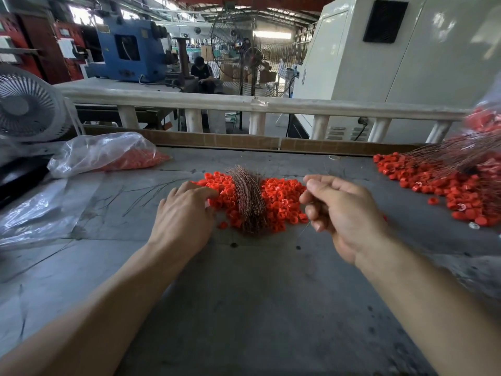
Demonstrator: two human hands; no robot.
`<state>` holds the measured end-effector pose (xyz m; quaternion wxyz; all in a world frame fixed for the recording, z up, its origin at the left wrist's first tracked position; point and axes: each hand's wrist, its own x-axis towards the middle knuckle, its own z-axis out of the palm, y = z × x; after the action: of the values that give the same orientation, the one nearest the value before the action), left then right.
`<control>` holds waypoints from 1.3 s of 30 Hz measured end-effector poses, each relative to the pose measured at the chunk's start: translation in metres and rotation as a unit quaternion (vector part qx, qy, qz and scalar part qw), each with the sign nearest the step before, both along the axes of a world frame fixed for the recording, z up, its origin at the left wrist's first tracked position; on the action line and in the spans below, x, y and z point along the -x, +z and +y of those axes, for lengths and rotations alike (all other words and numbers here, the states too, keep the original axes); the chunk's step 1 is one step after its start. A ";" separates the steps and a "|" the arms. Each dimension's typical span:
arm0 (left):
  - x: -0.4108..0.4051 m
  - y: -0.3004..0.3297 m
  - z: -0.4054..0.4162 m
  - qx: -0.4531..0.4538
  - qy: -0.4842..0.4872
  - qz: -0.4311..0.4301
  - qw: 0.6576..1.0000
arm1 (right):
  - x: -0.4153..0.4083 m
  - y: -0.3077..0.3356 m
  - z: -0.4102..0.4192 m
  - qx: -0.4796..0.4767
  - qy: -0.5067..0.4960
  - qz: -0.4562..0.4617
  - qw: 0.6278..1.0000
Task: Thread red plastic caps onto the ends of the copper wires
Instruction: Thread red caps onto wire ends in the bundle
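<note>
A heap of red plastic caps (282,202) lies in the middle of the grey table (244,294). Across the heap lies a bundle of thin copper wires (248,196). My left hand (184,215) rests palm down at the heap's left edge, its fingertips touching caps there. My right hand (341,210) hovers just right of the heap, fingers curled, pinching a single thin copper wire (306,227) that trails down toward the table. Whether a cap sits on that wire is not visible.
A second spread of red caps with copper wires through them (450,183) covers the right side. A plastic bag of red caps (108,156) lies at the back left, a white fan (27,107) behind it. A cardboard strip (217,139) edges the table's far side.
</note>
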<state>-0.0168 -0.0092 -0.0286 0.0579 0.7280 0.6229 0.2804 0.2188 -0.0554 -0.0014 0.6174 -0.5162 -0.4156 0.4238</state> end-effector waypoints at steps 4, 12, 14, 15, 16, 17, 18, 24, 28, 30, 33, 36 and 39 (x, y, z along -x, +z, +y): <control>-0.003 -0.002 -0.002 -0.027 -0.002 0.005 1.000 | 0.003 -0.010 0.001 0.036 0.021 -0.046 0.998; -0.004 -0.004 0.000 -0.071 -0.006 -0.025 0.997 | 0.014 -0.018 -0.005 -0.020 0.018 -0.185 0.982; -0.003 -0.004 -0.001 -0.071 -0.002 -0.056 0.996 | 0.016 -0.017 -0.007 -0.041 0.017 -0.209 0.977; -0.003 -0.003 -0.001 -0.067 0.004 -0.086 0.994 | 0.017 -0.016 -0.008 -0.054 0.017 -0.222 0.973; -0.003 -0.001 -0.002 -0.059 0.006 -0.128 0.990 | 0.017 -0.016 -0.009 -0.068 0.018 -0.239 0.968; -0.004 0.002 -0.003 -0.047 -0.001 -0.179 0.983 | 0.018 -0.015 -0.010 -0.082 0.019 -0.259 0.962; -0.005 0.004 -0.004 -0.033 -0.018 -0.236 0.971 | 0.018 -0.014 -0.011 -0.095 0.021 -0.278 0.956; -0.018 0.017 -0.030 0.096 -0.163 -0.513 0.837 | 0.028 -0.007 -0.021 -0.145 0.048 -0.306 0.940; -0.024 0.017 -0.035 0.148 -0.187 -0.555 0.797 | 0.031 -0.003 -0.026 -0.161 0.059 -0.288 0.942; -0.026 0.017 -0.037 0.172 -0.195 -0.584 0.769 | 0.032 -0.002 -0.026 -0.160 0.062 -0.288 0.942; -0.026 0.016 -0.037 0.184 -0.207 -0.603 0.748 | 0.031 -0.003 -0.026 -0.162 0.063 -0.302 0.937; -0.028 0.015 -0.038 0.174 -0.219 -0.596 0.753 | 0.031 -0.004 -0.025 -0.168 0.062 -0.315 0.932; -0.029 0.014 -0.038 0.157 -0.227 -0.588 0.761 | 0.030 -0.005 -0.024 -0.169 0.053 -0.328 0.928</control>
<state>0.0120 -0.0473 -0.0141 0.5879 0.5213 0.3187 0.5302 0.1886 -0.0794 -0.0068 0.5017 -0.4916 -0.6870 0.1863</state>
